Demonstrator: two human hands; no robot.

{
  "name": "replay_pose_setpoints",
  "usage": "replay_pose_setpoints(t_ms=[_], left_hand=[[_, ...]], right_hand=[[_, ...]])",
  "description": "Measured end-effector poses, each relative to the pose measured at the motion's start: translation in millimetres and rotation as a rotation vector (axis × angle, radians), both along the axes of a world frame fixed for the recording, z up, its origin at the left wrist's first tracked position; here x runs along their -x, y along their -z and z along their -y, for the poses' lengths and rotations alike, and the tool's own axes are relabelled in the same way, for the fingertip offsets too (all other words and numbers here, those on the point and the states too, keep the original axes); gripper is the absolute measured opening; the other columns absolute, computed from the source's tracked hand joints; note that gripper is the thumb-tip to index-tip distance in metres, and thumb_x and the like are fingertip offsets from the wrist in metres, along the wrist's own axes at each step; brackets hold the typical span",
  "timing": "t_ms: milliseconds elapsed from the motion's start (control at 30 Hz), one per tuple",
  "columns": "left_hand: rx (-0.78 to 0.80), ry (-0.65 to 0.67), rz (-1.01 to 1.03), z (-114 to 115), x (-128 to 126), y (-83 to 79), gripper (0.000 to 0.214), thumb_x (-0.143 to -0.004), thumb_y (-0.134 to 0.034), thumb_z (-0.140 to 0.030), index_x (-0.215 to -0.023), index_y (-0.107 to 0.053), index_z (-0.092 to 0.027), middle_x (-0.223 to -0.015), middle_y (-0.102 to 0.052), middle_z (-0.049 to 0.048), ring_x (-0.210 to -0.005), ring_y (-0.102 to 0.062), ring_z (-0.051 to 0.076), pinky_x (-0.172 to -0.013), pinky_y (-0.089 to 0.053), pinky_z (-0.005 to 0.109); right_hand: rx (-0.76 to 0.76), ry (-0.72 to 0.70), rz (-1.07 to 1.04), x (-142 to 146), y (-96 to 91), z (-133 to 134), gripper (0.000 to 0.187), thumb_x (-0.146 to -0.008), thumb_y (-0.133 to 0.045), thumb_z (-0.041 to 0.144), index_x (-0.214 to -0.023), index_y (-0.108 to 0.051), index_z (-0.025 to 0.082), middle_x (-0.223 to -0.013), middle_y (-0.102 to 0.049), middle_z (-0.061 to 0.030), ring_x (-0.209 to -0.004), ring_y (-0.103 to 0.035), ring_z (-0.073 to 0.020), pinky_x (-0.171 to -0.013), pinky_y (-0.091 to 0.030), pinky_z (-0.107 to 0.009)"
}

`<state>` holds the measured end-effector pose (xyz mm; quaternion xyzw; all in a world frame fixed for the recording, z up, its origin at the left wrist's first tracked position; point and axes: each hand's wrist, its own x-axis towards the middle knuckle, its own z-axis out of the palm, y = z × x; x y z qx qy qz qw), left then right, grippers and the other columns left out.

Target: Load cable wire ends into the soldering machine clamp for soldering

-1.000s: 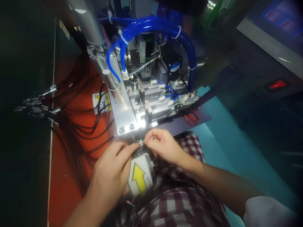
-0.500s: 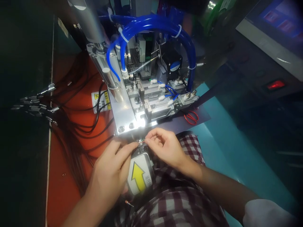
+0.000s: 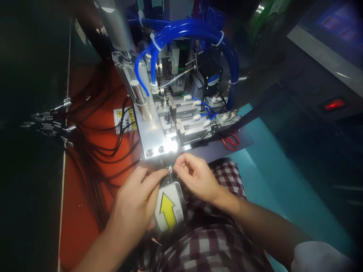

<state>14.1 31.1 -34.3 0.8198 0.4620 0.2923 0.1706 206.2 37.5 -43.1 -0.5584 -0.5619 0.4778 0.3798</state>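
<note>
In the head view my left hand is closed, thumb and forefinger pinching a small, shiny metal connector at the machine's front edge. My right hand comes in from the other side with thumb and forefinger pressed together at the connector's right end. The fine wire ends in that pinch are mostly hidden by the fingertips. Just below the connector is a white plate with a yellow arrow. Above it stands the machine's metal block, brightly lit at its front corner.
Black cables with metal plug ends lie across the orange surface at left. Blue air hoses arch over the machine. Red-handled scissors lie to the right. A red-lit switch and screen panel stand beyond.
The whole view has shifted slightly, with the machine now further right. Both hands stay at the connector. Coloured wires that showed between the fingertips are now harder to see.
</note>
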Motion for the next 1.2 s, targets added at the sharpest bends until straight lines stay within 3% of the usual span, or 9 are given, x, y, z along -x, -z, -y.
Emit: replay_pose_setpoints(t_ms=[167, 300, 400, 633, 933, 1200], left_hand=[[0.006, 0.013, 0.007, -1.1, -0.2, 0.7, 0.027, -0.097, -0.046, -0.011, -0.108, -0.071, -0.018, -0.089, -0.057, 0.0019, -0.080, -0.066, 0.012, -0.064, -0.053, 0.018], [-0.003, 0.025, 0.001, -1.2, 0.3, 2.8, 0.027, -0.097, -0.047, -0.011, -0.110, -0.070, -0.017, -0.090, -0.058, 0.0027, -0.079, -0.065, 0.011, -0.054, -0.048, 0.016], [-0.018, 0.026, -0.010, -1.1, 0.8, 3.3, 0.027, -0.098, -0.046, -0.012, -0.109, -0.070, -0.016, -0.090, -0.058, 0.0032, -0.079, -0.065, 0.012, -0.057, -0.048, 0.017], [-0.048, 0.028, -0.017, -0.6, 0.3, 2.8, 0.027, -0.099, -0.046, -0.011, -0.109, -0.070, -0.015, -0.088, -0.057, 0.0027, -0.076, -0.065, 0.011, -0.057, -0.048, 0.017], [-0.048, 0.027, -0.026, -1.2, 0.8, 3.5, 0.028, -0.099, -0.045, -0.013, -0.108, -0.071, -0.015, -0.091, -0.059, 0.0041, -0.079, -0.066, 0.012, -0.063, -0.050, 0.020], [-0.052, 0.017, -0.044, -2.1, 1.0, 0.1, 0.028, -0.099, -0.044, -0.014, -0.107, -0.071, -0.017, -0.092, -0.061, 0.0039, -0.079, -0.066, 0.012, -0.064, -0.051, 0.019]], right_hand=[[0.078, 0.031, -0.062, 2.6, 0.9, 0.6, 0.013, -0.087, -0.058, 0.029, -0.078, -0.055, 0.019, -0.060, -0.048, 0.0061, -0.053, -0.042, -0.0096, -0.053, -0.036, -0.025], [0.333, 0.069, -0.209, 5.1, -6.8, -4.1, 0.014, -0.084, -0.059, 0.027, -0.074, -0.053, 0.019, -0.052, -0.042, 0.0091, -0.045, -0.035, -0.0073, -0.045, -0.028, -0.022], [0.486, 0.025, -0.262, 2.3, -12.5, -7.7, 0.016, -0.084, -0.058, 0.025, -0.070, -0.054, 0.018, -0.050, -0.043, 0.0089, -0.042, -0.034, -0.0061, -0.043, -0.025, -0.022], [0.251, 0.137, -0.132, -0.8, -4.9, -0.8, 0.016, -0.082, -0.066, 0.033, -0.082, -0.063, 0.017, -0.058, -0.048, 0.0062, -0.049, -0.039, -0.0075, -0.046, -0.030, -0.022], [0.103, 0.086, -0.060, 8.5, -3.9, -0.9, 0.012, -0.084, -0.059, 0.030, -0.078, -0.057, 0.019, -0.060, -0.048, 0.0049, -0.053, -0.043, -0.0099, -0.051, -0.035, -0.024], [0.119, 0.058, -0.044, 3.9, 0.2, 1.9, 0.013, -0.087, -0.058, 0.030, -0.080, -0.057, 0.019, -0.063, -0.049, 0.0038, -0.058, -0.045, -0.0110, -0.055, -0.038, -0.025]])
